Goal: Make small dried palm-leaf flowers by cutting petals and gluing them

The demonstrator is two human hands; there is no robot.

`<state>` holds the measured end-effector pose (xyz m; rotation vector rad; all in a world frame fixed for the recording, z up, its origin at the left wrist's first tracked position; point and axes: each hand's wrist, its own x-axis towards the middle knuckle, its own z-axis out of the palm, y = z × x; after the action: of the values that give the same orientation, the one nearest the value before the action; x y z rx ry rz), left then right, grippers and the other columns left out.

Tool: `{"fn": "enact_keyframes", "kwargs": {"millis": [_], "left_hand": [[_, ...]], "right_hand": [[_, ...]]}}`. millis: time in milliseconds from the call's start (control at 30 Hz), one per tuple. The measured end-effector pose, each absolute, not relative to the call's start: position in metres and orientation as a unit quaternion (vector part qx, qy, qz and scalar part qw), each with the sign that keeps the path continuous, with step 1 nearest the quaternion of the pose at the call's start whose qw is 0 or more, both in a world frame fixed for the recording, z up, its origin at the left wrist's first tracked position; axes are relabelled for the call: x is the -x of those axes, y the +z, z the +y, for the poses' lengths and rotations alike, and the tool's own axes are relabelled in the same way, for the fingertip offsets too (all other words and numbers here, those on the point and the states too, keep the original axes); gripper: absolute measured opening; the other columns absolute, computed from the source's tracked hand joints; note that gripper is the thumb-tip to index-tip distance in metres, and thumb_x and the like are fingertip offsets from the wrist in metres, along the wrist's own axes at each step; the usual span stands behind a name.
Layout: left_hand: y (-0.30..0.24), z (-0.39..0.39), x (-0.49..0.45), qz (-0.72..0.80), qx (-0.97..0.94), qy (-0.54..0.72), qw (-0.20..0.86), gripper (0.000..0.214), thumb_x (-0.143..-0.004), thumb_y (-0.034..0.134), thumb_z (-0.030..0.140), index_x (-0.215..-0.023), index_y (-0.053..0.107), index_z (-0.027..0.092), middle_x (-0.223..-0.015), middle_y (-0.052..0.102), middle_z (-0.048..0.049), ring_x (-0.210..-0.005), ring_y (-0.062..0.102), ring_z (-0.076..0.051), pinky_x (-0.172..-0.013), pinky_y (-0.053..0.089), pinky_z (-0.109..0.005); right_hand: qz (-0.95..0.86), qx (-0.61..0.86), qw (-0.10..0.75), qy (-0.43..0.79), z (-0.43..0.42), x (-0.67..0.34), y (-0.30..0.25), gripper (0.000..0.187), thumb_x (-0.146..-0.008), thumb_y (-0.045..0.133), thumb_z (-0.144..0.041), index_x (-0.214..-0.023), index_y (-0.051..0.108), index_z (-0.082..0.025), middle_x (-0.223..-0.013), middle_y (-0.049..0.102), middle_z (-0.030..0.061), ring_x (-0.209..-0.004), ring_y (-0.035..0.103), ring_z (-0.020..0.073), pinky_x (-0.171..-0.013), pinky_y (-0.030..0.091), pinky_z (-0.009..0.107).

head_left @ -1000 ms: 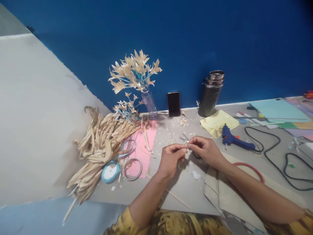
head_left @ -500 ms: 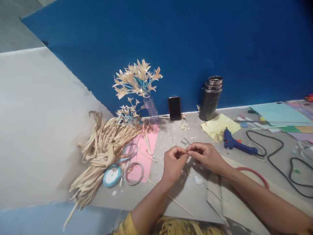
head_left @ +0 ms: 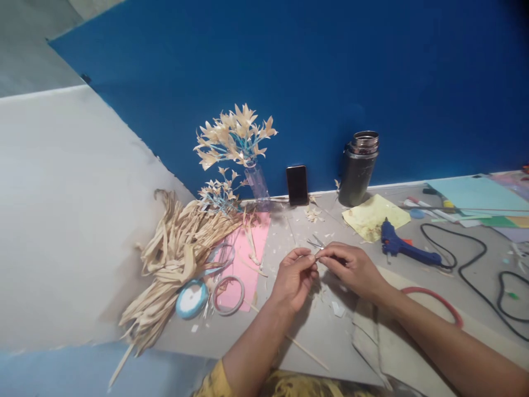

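Observation:
My left hand (head_left: pixel 295 278) and my right hand (head_left: pixel 349 270) meet over the middle of the table, fingertips almost touching. Both are closed in a pinch around something small, mostly hidden by the fingers; I cannot make out what it is. Just beyond the fingertips lie scissors (head_left: pixel 316 242), their blades showing. Pale scraps are scattered around and under the hands. To the left, a sheet of pink paper (head_left: pixel 259 237) carries strips of dried husk. A roll of tape (head_left: pixel 228 296) and a blue ribbon spool (head_left: pixel 192 299) lie at its near edge.
A big bundle of dried husks (head_left: pixel 177 259) fills the left side. Behind stand husk flowers in a clear vase (head_left: pixel 257 182), a phone (head_left: pixel 297 185) and a dark flask (head_left: pixel 359 171). On the right are a blue glue gun (head_left: pixel 407 248), its black cord and yellow paper (head_left: pixel 372 215).
My left hand has turned slightly, its fingers shifting around the small piece. My right hand keeps its pinch. The whole view has shifted a little.

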<state>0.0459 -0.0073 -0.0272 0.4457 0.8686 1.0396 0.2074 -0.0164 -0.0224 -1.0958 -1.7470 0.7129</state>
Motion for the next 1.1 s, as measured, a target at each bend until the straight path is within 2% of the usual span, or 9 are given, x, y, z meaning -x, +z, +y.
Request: {"fn": "enact_keyframes", "kwargs": {"millis": [67,233,367,533,667,933,1100], "left_hand": [[-0.029,-0.007,-0.048,0.405,-0.186,0.483,0.754,0.038,-0.051,0.089,0.016,-0.080,0.065,0.016,-0.061,0.062,0.0012,-0.055,0.056,-0.008,-0.052,0.041,-0.017],[-0.032,-0.012,-0.054,0.440,-0.269,0.527,0.675,0.024,-0.058,0.084,0.019,-0.077,0.071,0.013,-0.061,0.063,-0.0009,-0.055,0.055,-0.008,-0.054,0.041,-0.019],[-0.035,-0.014,-0.056,0.466,-0.319,0.532,0.631,0.022,-0.061,0.081,0.018,-0.081,0.075,0.013,-0.063,0.063,-0.0009,-0.055,0.051,-0.008,-0.056,0.041,-0.021],[-0.037,-0.013,-0.059,0.474,-0.350,0.534,0.607,0.016,-0.064,0.080,0.023,-0.076,0.073,0.014,-0.061,0.061,-0.0006,-0.054,0.049,-0.008,-0.054,0.039,-0.022],[-0.041,-0.013,-0.059,0.461,-0.351,0.513,0.633,0.022,-0.067,0.081,0.030,-0.074,0.067,0.014,-0.060,0.056,0.0011,-0.053,0.048,-0.008,-0.052,0.037,-0.021],[-0.041,-0.012,-0.049,0.375,-0.308,0.431,0.761,0.036,-0.067,0.085,0.036,-0.079,0.060,0.015,-0.063,0.057,0.0003,-0.054,0.051,-0.007,-0.052,0.038,-0.018],[-0.038,-0.014,-0.050,0.375,-0.288,0.442,0.763,0.035,-0.066,0.086,0.033,-0.077,0.060,0.014,-0.062,0.057,0.0008,-0.054,0.050,-0.007,-0.051,0.038,-0.017]], "right_hand": [[-0.724,0.438,0.474,0.243,-0.016,-0.206,-0.026,0.018,-0.091,0.058,-0.020,-0.085,0.075,-0.020,-0.078,0.073,0.0034,-0.072,0.067,0.0165,-0.068,0.049,0.026],[-0.728,0.451,0.487,0.168,-0.017,-0.205,-0.034,0.016,-0.090,0.059,-0.015,-0.086,0.074,-0.021,-0.081,0.075,0.0037,-0.074,0.069,0.0172,-0.069,0.049,0.026],[-0.732,0.467,0.467,0.167,-0.017,-0.205,-0.034,0.016,-0.090,0.059,-0.016,-0.083,0.072,-0.021,-0.079,0.075,0.0030,-0.073,0.068,0.0174,-0.068,0.048,0.026],[-0.716,0.498,0.443,0.207,-0.019,-0.204,-0.029,0.016,-0.088,0.058,-0.022,-0.080,0.072,-0.020,-0.073,0.073,0.0021,-0.064,0.064,0.0162,-0.063,0.045,0.027],[-0.671,0.550,0.414,0.275,-0.020,-0.204,-0.026,0.014,-0.083,0.060,-0.027,-0.076,0.072,-0.021,-0.063,0.069,-0.0004,-0.056,0.058,0.0152,-0.057,0.042,0.026],[-0.641,0.536,0.374,0.402,-0.015,-0.208,-0.020,0.019,-0.081,0.060,-0.031,-0.072,0.072,-0.020,-0.063,0.071,0.0003,-0.059,0.059,0.0158,-0.057,0.044,0.026],[-0.630,0.534,0.400,0.397,-0.017,-0.205,-0.020,0.016,-0.078,0.059,-0.028,-0.067,0.068,-0.020,-0.060,0.067,-0.0010,-0.055,0.056,0.0143,-0.053,0.041,0.024]]}}
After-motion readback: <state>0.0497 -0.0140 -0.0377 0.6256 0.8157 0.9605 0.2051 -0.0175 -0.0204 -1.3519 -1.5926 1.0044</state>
